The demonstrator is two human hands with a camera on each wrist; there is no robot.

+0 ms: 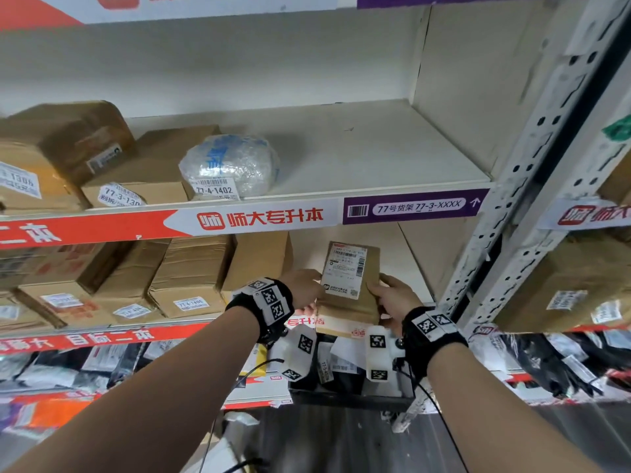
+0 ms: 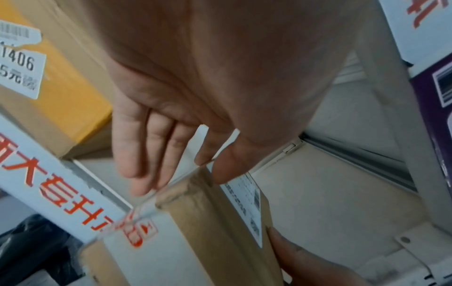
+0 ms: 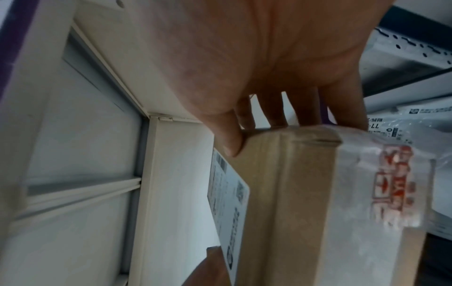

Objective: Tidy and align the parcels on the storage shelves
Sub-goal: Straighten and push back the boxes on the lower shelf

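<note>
A small brown box (image 1: 351, 288) was held up at the front of the middle shelf (image 1: 418, 288), a little right of the middle of the head view. It stood tall, with its white label (image 1: 345, 271) facing the person. Both hands held it. The left hand (image 1: 304, 288) was at the box's 9 o'clock side. Its thumb (image 2: 229, 164) pinched the top corner next to the label, and the other fingers (image 2: 137, 154) lay long and loose along the side. The right hand (image 1: 392, 298) was at the box's 3 o'clock side. Its thumb (image 3: 227, 139) pressed on the label face and its fingers (image 3: 303, 108) wrapped round the back. So each hand was grasping the box.

At 9 o'clock from the box, a row of brown boxes (image 1: 191, 278) sat side by side on the same shelf. They looked mostly neat, though some leaned a bit. At 3 o'clock from the box the shelf was bare up to the grey post (image 1: 505, 213).

On the shelf above, at 11 o'clock, sat more boxes (image 1: 136, 172) and a round bubble-wrap parcel (image 1: 232, 165). They looked bunched up and uneven.

It seemed the job was only partly done. This box was not yet set down in line with the row. The top shelf parcels probably needed straightening too. The bags on the low shelf (image 1: 341, 367) at 6 o'clock looked messy.
</note>
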